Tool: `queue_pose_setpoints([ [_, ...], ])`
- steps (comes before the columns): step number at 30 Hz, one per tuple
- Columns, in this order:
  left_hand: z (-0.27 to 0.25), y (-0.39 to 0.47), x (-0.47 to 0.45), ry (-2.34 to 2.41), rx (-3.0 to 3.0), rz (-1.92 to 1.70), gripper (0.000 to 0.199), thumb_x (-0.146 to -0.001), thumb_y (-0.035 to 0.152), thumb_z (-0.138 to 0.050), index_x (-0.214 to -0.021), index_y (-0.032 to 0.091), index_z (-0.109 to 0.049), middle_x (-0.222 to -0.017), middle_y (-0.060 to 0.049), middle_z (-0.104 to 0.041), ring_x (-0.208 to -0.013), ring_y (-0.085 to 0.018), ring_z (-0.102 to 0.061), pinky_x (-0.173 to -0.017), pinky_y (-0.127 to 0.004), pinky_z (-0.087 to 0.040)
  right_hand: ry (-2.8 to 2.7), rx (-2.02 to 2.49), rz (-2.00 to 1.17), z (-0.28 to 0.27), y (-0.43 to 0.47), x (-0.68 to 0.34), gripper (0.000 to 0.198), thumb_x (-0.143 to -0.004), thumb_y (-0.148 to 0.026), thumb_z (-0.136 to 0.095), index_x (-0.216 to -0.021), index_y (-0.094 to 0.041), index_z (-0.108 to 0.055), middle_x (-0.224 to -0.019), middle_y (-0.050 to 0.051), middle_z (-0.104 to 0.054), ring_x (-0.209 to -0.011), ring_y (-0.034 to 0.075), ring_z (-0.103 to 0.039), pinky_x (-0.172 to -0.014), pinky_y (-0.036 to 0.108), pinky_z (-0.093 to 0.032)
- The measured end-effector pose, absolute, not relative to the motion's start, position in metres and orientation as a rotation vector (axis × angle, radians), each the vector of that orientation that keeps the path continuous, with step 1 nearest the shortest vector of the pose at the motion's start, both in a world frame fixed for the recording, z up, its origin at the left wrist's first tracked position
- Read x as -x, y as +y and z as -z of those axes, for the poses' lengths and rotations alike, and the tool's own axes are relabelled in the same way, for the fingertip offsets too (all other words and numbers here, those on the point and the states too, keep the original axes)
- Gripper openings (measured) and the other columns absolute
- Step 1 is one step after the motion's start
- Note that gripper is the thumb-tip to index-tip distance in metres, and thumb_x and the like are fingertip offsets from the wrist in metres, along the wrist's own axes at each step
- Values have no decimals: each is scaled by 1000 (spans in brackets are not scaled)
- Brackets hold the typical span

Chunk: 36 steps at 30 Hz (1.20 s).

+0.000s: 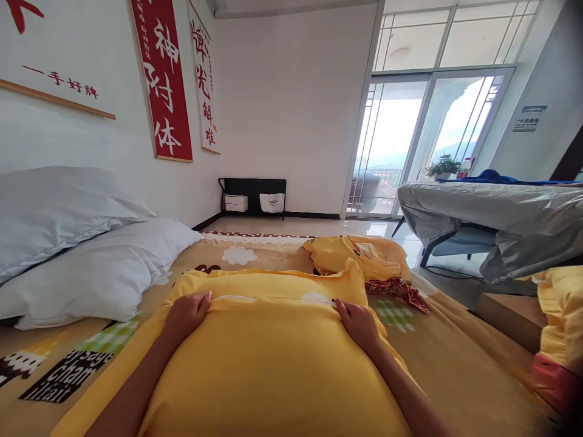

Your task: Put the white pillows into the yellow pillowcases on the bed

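Observation:
A plump yellow pillowcase [264, 364] lies in front of me on the bed, filled out by something inside. Along its far side runs a slit-like opening, where strips of white show. My left hand [189, 312] is closed on the fabric at the left end of this opening. At the right end, my right hand [359, 321] pinches the fabric edge, fingers closed. Past the opening, a loose yellow flap of the case lies toward the far side of the bed. The fingertips are partly hidden by the cloth.
Two white pillows [91, 267] lie stacked at the left by the wall. Crumpled yellow cloth [364, 252] rests beyond the pillowcase on the patterned bed cover [437, 346]. At right are a cardboard box [512, 312], more yellow cloth [565, 312] and a covered table [483, 203].

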<state>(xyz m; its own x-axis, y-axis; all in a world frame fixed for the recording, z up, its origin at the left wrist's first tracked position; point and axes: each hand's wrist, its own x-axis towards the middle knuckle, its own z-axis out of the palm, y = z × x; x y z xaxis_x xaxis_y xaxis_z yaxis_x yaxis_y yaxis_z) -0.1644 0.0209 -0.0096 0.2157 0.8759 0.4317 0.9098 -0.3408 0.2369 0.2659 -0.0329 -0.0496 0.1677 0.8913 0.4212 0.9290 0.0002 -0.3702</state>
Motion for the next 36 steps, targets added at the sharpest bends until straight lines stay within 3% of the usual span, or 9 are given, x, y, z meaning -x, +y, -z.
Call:
queue_pose_setpoints([
  [8, 8, 19, 161, -1768, 2407, 737, 48, -94, 41, -23, -70, 20, -59, -79, -8, -71, -78, -23, -64, -64, -30, -36, -1693, 1800, 185, 51, -37, -263, 55, -96, -46, -24, -72, -21, -66, -77, 8, -70, -73, 19, -62, -62, 28, -36],
  [15, 1, -16, 171, -1554, 2356, 850, 43, -92, 38, -26, -66, 20, -55, -70, -6, -67, -68, -20, -62, -61, -29, -37, -1666, 1612, 521, 44, -90, -257, 47, -95, -40, -32, -63, -21, -60, -70, 6, -57, -79, 21, -50, -78, 34, -36],
  [20, -40, -56, 184, -1137, 2167, 1060, 38, -91, 30, -34, -54, 20, -39, -49, 2, -47, -46, -12, -46, -51, -26, -31, -1657, 1279, 717, 2, -129, -260, 40, -94, -28, -43, -55, -20, -48, -59, 1, -48, -64, 15, -44, -64, 29, -33],
  [26, -91, -97, 183, -852, 1733, 1371, 35, -86, 16, -46, -54, 21, -32, -48, 6, -33, -44, -10, -35, -50, -24, -28, -1429, 1022, 773, -64, -155, -252, 42, -90, -19, -47, -51, -22, -30, -51, -4, -31, -51, 11, -32, -55, 28, -28],
  [29, -85, -93, 180, -913, 1753, 1345, 34, -86, 18, -45, -53, 21, -34, -47, 5, -37, -45, -10, -37, -51, -25, -29, -1477, 1083, 867, -68, -155, -258, 42, -89, -23, -47, -50, -22, -34, -49, -3, -35, -50, 12, -35, -57, 28, -28],
  [32, -52, -76, 173, -1206, 1963, 1175, 34, -87, 27, -38, -54, 21, -40, -50, 1, -49, -48, -13, -46, -53, -27, -32, -1648, 1325, 817, -38, -144, -269, 42, -90, -33, -44, -49, -21, -45, -50, 1, -51, -52, 13, -44, -62, 30, -32],
  [36, -5, -55, 159, -1689, 2349, 836, 39, -91, 36, -28, -64, 21, -53, -67, -4, -66, -65, -19, -61, -58, -28, -37, -1698, 1722, 191, 26, -126, -276, 48, -89, -44, -31, -54, -22, -55, -61, 6, -66, -59, 18, -57, -59, 29, -36],
])
